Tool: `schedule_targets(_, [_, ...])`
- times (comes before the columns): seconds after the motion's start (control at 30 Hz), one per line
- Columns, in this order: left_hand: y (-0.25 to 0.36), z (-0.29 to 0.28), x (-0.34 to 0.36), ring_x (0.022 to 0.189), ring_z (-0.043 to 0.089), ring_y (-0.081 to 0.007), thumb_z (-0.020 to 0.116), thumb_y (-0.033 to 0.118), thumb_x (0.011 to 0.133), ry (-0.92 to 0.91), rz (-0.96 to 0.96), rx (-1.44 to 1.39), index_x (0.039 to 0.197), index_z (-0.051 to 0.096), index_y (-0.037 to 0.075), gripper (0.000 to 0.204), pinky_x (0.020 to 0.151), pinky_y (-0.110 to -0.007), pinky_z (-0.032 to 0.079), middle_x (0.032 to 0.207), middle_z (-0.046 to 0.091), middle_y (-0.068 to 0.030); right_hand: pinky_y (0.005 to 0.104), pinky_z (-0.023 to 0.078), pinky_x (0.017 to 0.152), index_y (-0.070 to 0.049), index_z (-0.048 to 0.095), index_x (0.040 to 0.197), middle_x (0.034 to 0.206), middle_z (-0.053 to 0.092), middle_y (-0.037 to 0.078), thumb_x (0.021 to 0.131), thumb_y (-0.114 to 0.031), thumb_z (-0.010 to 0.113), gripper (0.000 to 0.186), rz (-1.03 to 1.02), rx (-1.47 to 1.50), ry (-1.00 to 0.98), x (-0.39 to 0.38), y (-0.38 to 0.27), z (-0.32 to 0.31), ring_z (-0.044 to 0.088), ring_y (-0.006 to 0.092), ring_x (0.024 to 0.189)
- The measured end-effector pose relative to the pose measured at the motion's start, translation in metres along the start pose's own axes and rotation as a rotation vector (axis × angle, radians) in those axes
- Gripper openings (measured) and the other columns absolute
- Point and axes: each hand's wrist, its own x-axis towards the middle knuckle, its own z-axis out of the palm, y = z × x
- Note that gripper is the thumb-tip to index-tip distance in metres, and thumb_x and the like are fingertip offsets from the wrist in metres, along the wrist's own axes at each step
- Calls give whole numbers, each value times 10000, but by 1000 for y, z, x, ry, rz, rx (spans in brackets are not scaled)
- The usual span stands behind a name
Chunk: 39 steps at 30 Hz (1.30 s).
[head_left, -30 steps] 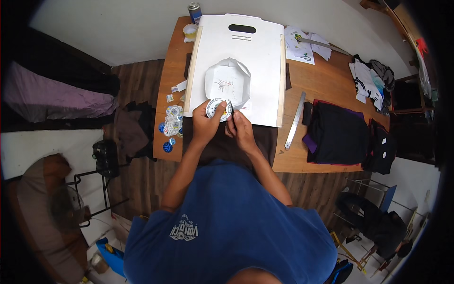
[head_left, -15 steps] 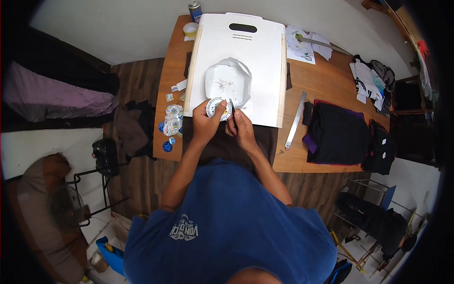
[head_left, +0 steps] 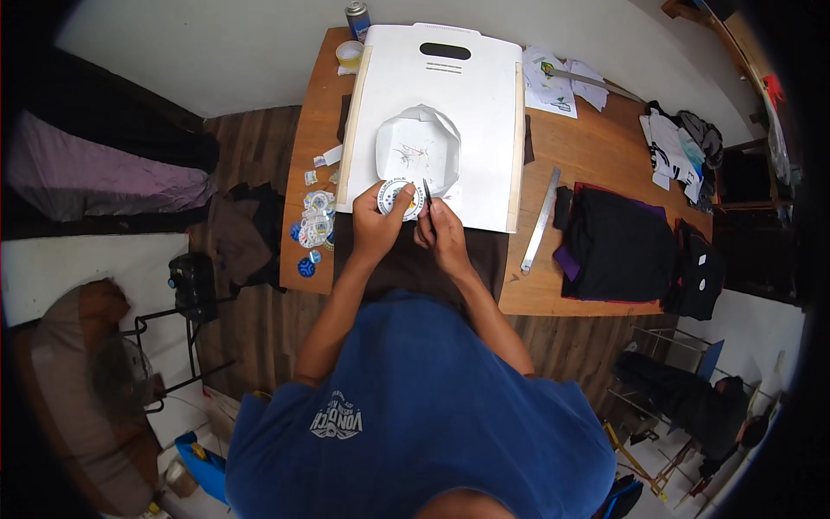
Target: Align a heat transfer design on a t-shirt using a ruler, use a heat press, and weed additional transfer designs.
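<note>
My left hand [head_left: 385, 216] pinches a round white printed patch [head_left: 395, 201] with a dark ring of lettering, thumb across its face. My right hand [head_left: 441, 232] is closed on small dark scissors [head_left: 427, 192], blades pointing away from me beside the patch's right edge. Both hands are close together over the lower edge of a white board [head_left: 484, 112]. Just beyond them on the board is a folded-paper tray [head_left: 420, 135] with thin reddish scraps in it. Left of the board lie several cut round stickers [head_left: 316, 216], some white, some blue.
The wooden table [head_left: 579, 138] carries a metal ruler [head_left: 540, 221], folded black garments [head_left: 618, 242], printed sheets [head_left: 540, 82], crumpled clothing [head_left: 679, 151], a tape roll [head_left: 348, 55] and a spray can [head_left: 357, 22]. A metal frame [head_left: 173, 355] stands on the left; garments hang at far left.
My right hand and the scissors have shifted very slightly against the patch's edge, the blades standing a little apart from it. My left hand is nearly unchanged.
</note>
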Motion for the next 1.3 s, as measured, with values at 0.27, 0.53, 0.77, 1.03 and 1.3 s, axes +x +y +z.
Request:
schedule_targets(0.27, [-6, 5, -4, 785, 633, -54, 704, 154, 989, 49, -27, -44, 1001, 720, -19, 174, 702, -218, 506, 877, 723, -17, 269, 323, 493, -54, 513, 973, 570, 309, -24, 1130, -367, 355, 384, 78, -64, 138, 0, -9, 0, 308, 96, 482])
schedule_targets(0.53, [-64, -86, 1, 868, 667, -91, 725, 206, 983, 427, -99, 65, 1107, 700, -29, 267, 764, -255, 534, 992, 732, -59, 259, 327, 491, -41, 529, 1005, 610, 340, -17, 1127, -353, 382, 366, 186, -130, 67, -33, 0, -61, 301, 82, 504])
schedule_targets(0.77, [-132, -127, 45, 779, 654, -89, 805, 205, 911, 635, -101, 67, 998, 694, -18, 264, 698, -256, 517, 887, 731, -51, 243, 300, 502, -90, 547, 998, 622, 318, -56, 1109, -425, 428, 373, 345, -324, 61, -69, -7, -84, 275, 49, 521])
schedule_targets(1.03, [-198, -124, 58, 919, 637, -163, 800, 421, 884, 618, -264, 640, 1189, 640, -17, 557, 789, -282, 499, 1021, 696, -102, 247, 345, 522, -101, 556, 1006, 598, 344, -51, 1097, -474, 419, 408, 396, -439, 115, -85, -21, -94, 307, 58, 511])
schedule_targets(1.3, [-192, -166, -27, 775, 598, -119, 600, 148, 1035, 589, -105, 149, 1164, 662, 10, 198, 749, -279, 505, 887, 666, -44, 247, 321, 536, -86, 579, 1044, 619, 372, -44, 1108, -455, 410, 411, 374, -467, 69, -72, -14, -101, 333, 59, 543])
